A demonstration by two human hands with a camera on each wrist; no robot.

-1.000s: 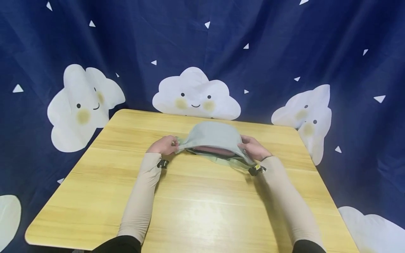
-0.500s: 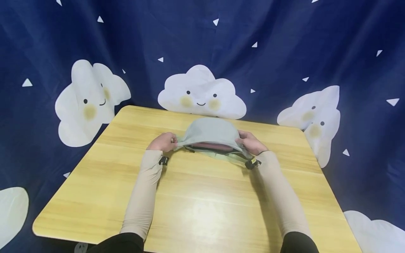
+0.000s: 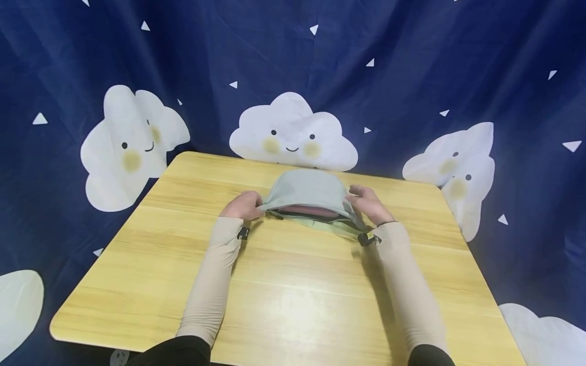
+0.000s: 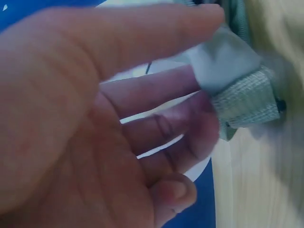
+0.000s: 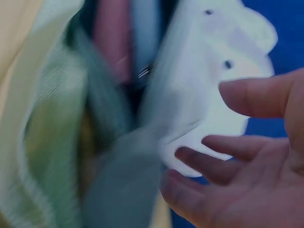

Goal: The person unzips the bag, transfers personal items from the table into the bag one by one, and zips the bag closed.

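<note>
A pale grey-green waist bag (image 3: 309, 187) lies near the table's far edge, its zipped mouth gaping toward me. Inside the mouth, the right wrist view shows a pink item (image 5: 112, 40) and a light blue item (image 5: 146, 38); their kind is unclear. My left hand (image 3: 242, 206) pinches the bag's left end between thumb and fingers, beside the woven strap (image 4: 251, 99). At the right end my right hand (image 3: 368, 205) has its fingers spread and relaxed, thumb apart, holding nothing. Whether a fingertip brushes the bag's side is blurred.
The wooden table (image 3: 274, 295) stretches out in front of the bag on all near sides. Behind it hangs a dark blue curtain (image 3: 206, 46) printed with white clouds. A black strap piece (image 3: 368, 239) sits by the right wrist.
My right hand has let go of the bag's right side and its fingers have spread. My left hand has moved slightly inward along the left end. The head view has shifted a little.
</note>
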